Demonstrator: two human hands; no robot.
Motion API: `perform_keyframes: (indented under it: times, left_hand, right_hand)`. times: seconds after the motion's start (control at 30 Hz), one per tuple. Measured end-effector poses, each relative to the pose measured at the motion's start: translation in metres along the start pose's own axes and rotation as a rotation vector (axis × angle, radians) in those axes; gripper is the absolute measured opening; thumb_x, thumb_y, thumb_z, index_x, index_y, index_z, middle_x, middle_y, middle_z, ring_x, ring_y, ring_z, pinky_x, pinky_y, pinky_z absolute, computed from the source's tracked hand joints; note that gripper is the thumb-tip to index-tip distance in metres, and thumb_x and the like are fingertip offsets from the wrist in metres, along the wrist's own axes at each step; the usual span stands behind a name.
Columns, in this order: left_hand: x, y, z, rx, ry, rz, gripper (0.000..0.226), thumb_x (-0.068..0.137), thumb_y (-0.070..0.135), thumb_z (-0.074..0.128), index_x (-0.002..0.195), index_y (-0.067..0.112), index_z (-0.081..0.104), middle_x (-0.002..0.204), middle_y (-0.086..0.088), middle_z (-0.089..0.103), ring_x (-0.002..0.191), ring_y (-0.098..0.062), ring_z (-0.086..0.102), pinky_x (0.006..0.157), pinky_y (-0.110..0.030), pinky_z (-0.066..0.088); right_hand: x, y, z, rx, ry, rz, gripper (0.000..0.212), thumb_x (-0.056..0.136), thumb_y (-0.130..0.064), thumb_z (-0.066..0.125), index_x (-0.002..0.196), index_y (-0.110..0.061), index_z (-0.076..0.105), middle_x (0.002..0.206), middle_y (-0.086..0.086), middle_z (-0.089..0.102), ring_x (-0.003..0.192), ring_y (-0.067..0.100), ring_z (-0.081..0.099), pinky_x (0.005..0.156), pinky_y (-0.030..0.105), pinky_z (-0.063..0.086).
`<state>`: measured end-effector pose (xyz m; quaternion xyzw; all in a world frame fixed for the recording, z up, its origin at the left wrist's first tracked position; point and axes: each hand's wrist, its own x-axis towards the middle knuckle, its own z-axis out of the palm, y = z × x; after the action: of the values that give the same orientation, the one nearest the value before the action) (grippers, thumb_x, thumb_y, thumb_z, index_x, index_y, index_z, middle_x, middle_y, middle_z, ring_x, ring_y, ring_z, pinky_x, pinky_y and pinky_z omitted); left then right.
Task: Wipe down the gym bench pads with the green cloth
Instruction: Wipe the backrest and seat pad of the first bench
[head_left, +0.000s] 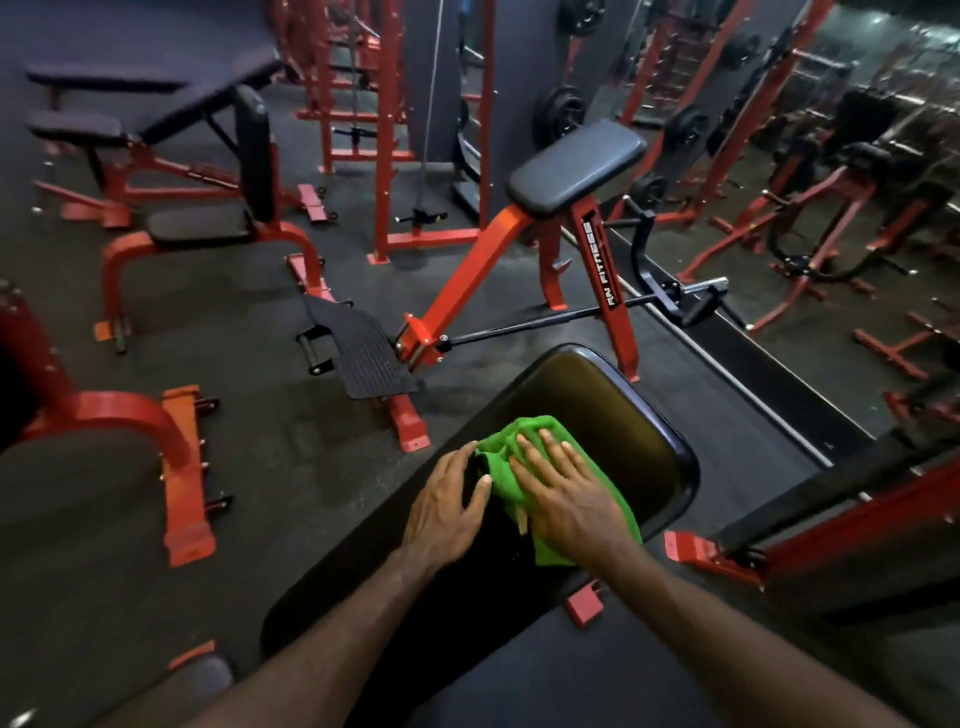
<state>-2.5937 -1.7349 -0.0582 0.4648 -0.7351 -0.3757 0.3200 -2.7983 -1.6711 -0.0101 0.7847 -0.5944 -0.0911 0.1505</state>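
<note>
Dim gym floor, red frames all over. One black bench pad (597, 415) runs lower middle of frame, one green cloth (524, 470) bunched on it. Right hand (563, 493) presses it with flat, spread fingers, probably for even pressure. Left hand (449, 501) rests open just beside, apparently steadying. Two hands, maybe four other pads upper left.

Red preacher-curl stand (524, 270) noted at centre, lettered "AN FITNESS" on one leg, black arm pad (574, 166) tilted on top. Black ribbed footplate (363, 353) on the floor just left of its base. Black handle bar (670, 296) lying right of the stand. Adjustable seat bench (208, 218) well left of it. Red rack uprights (384, 119) behind. Weight plates (560, 111) behind and right, against the wall.
</note>
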Motion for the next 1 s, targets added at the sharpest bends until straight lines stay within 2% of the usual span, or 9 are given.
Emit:
perform_keyframes:
  times: [0.17, 0.3, 0.4, 0.47, 0.63, 0.73, 0.8, 0.93, 1.0]
  left_hand:
    - [-0.008, -0.004, -0.009, -0.009, 0.003, -0.075, 0.058, 0.103, 0.044, 0.053, 0.157, 0.028, 0.037, 0.155, 0.004, 0.043, 0.136, -0.012, 0.049, 0.114, -0.038, 0.044]
    - [-0.016, -0.010, -0.011, -0.003, 0.013, -0.129, 0.060, 0.102, 0.046, 0.053, 0.157, 0.029, 0.034, 0.156, 0.004, 0.041, 0.138, -0.014, 0.049, 0.115, -0.037, 0.042]
    - [-0.020, -0.013, -0.013, -0.001, -0.034, -0.187, 0.064, 0.102, 0.048, 0.052, 0.160, 0.031, 0.028, 0.161, 0.004, 0.035, 0.140, -0.014, 0.047, 0.116, -0.037, 0.041]
    - [-0.024, -0.014, -0.013, 0.009, -0.062, -0.214, 0.066, 0.103, 0.050, 0.051, 0.161, 0.032, 0.024, 0.163, 0.004, 0.032, 0.141, -0.014, 0.045, 0.116, -0.038, 0.042]
    - [-0.037, -0.011, -0.005, 0.019, -0.052, -0.275, 0.068, 0.103, 0.052, 0.049, 0.162, 0.033, 0.021, 0.164, 0.004, 0.029, 0.141, -0.015, 0.046, 0.115, -0.039, 0.042]
    - [-0.042, -0.006, -0.003, 0.012, -0.041, -0.294, 0.068, 0.103, 0.051, 0.049, 0.162, 0.033, 0.019, 0.165, 0.004, 0.029, 0.142, -0.016, 0.045, 0.115, -0.039, 0.042]
    - [-0.045, -0.004, -0.003, 0.008, -0.022, -0.316, 0.068, 0.104, 0.051, 0.048, 0.162, 0.033, 0.019, 0.164, 0.004, 0.029, 0.141, -0.015, 0.046, 0.114, -0.039, 0.043]
    - [-0.050, 0.001, -0.001, 0.005, 0.098, -0.380, 0.069, 0.103, 0.052, 0.049, 0.162, 0.031, 0.020, 0.164, 0.003, 0.032, 0.140, -0.017, 0.048, 0.114, -0.040, 0.044]
    - [-0.055, 0.005, 0.001, -0.016, 0.131, -0.414, 0.069, 0.103, 0.052, 0.049, 0.162, 0.031, 0.020, 0.164, 0.002, 0.033, 0.141, -0.017, 0.048, 0.115, -0.040, 0.044]
  right_hand:
    - [0.032, 0.006, -0.026, 0.071, 0.016, 0.335, 0.064, 0.099, -0.029, 0.048, 0.161, -0.017, 0.035, 0.171, 0.011, 0.020, 0.158, 0.038, 0.013, 0.128, 0.050, 0.016]
    - [0.023, -0.008, -0.008, 0.041, -0.128, -0.051, 0.066, 0.103, -0.043, 0.041, 0.164, -0.022, 0.025, 0.173, 0.007, 0.011, 0.159, 0.034, 0.002, 0.129, 0.048, 0.006]
    - [0.042, 0.015, -0.019, 0.040, -0.039, 0.062, 0.064, 0.096, -0.032, 0.052, 0.158, -0.023, 0.041, 0.170, 0.007, 0.024, 0.158, 0.033, 0.015, 0.128, 0.048, 0.016]
    - [0.054, 0.015, -0.029, 0.063, -0.051, 0.205, 0.064, 0.100, -0.030, 0.049, 0.161, -0.020, 0.032, 0.171, 0.011, 0.019, 0.159, 0.037, 0.011, 0.128, 0.051, 0.017]
    - [0.047, 0.012, -0.015, 0.019, -0.204, -0.197, 0.066, 0.100, -0.046, 0.031, 0.163, -0.027, 0.029, 0.172, 0.003, 0.016, 0.159, 0.031, 0.008, 0.129, 0.048, 0.010]
    - [0.072, 0.032, -0.026, 0.051, -0.076, 0.002, 0.067, 0.093, -0.038, 0.027, 0.155, -0.024, 0.048, 0.168, 0.006, 0.032, 0.157, 0.033, 0.023, 0.127, 0.049, 0.021]
    - [0.082, 0.024, -0.031, 0.056, -0.076, 0.081, 0.068, 0.094, -0.037, 0.024, 0.155, -0.018, 0.046, 0.166, 0.012, 0.033, 0.156, 0.040, 0.023, 0.127, 0.053, 0.022]
    - [0.079, 0.014, -0.017, -0.027, -0.281, -0.336, 0.069, 0.099, -0.052, 0.029, 0.162, -0.023, 0.031, 0.171, 0.006, 0.017, 0.159, 0.036, 0.013, 0.129, 0.052, 0.013]
    - [0.094, 0.027, -0.022, 0.000, -0.214, -0.318, 0.071, 0.092, -0.047, 0.023, 0.155, -0.025, 0.045, 0.167, 0.006, 0.033, 0.156, 0.034, 0.026, 0.127, 0.049, 0.021]
